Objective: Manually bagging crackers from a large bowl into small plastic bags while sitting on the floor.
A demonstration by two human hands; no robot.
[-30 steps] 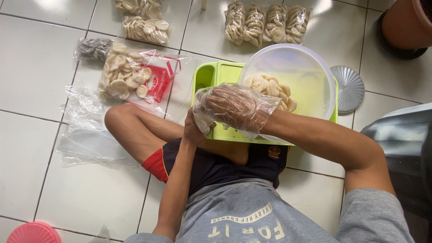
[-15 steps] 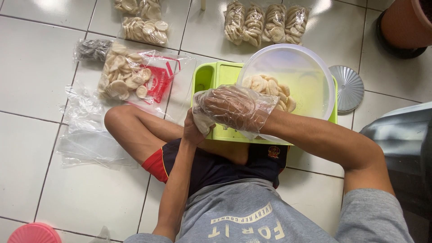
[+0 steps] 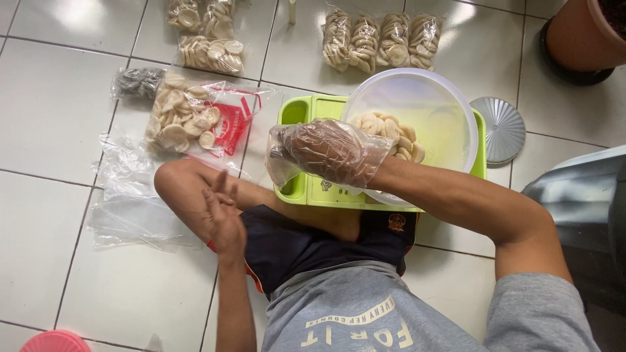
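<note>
1. The right hand [image 3: 332,151] wears a loose clear plastic glove and hovers over the near-left rim of the white bowl [image 3: 450,114]. Its fingers are curled inward, and I cannot tell whether they hold anything.
2. The left hand [image 3: 223,218] is bare and rests over the bent knee [image 3: 173,182], fingers spread open and holding nothing.
3. The bowl sits on a green tray [image 3: 297,111] on the tiled floor [image 3: 52,124]. It overhangs the tray's right edge and holds a small heap of pale round crackers [image 3: 391,133] at its left side, just beyond the gloved hand.
4. The tray's near edge is touching or just above the person's lap, so there is little room between body and tray.
5. Left of the tray lies an open bag of crackers [image 3: 189,120] with a red label, close to the knee. A pile of empty clear bags [image 3: 130,208] lies flat beside the leg.
6. Four filled packs [image 3: 381,39] stand in a row past the bowl's far rim, and more packs [image 3: 208,52] lie at the upper left.
7. A silver lid [image 3: 502,130] lies just right of the bowl, nearly touching the tray.
8. Open floor shows at the far left and near the lower left, where a pink round object [image 3: 55,342] pokes in at the bottom edge.
</note>
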